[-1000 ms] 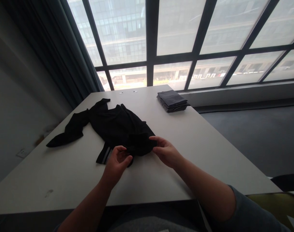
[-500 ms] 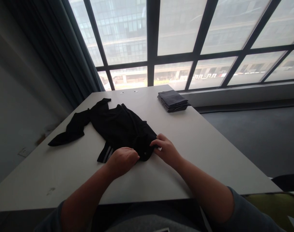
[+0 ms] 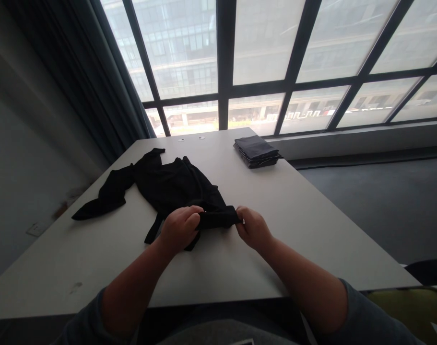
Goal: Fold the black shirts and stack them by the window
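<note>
A black long-sleeved garment (image 3: 168, 184) lies spread across the white table (image 3: 272, 254), one sleeve stretched out to the left. My left hand (image 3: 180, 227) is closed on the near edge of the garment, which looks like its hem or a waistband. At the right end of that same edge, my right hand (image 3: 253, 226) pinches the cloth. Between the two hands the edge is pulled into a straight, taut band. Some black cloth hangs below my left hand, and part of the garment is hidden behind that hand.
A stack of folded dark clothes (image 3: 257, 152) sits near the table's far right edge. Beyond the table stand a large window (image 3: 261, 43) and a dark curtain (image 3: 81, 62) on the left. A wall socket (image 3: 34, 229) shows at the left.
My hands have drawn the near edge up and pulled it straight between them. My right hand has shifted slightly right, and my left hand has risen a little.
</note>
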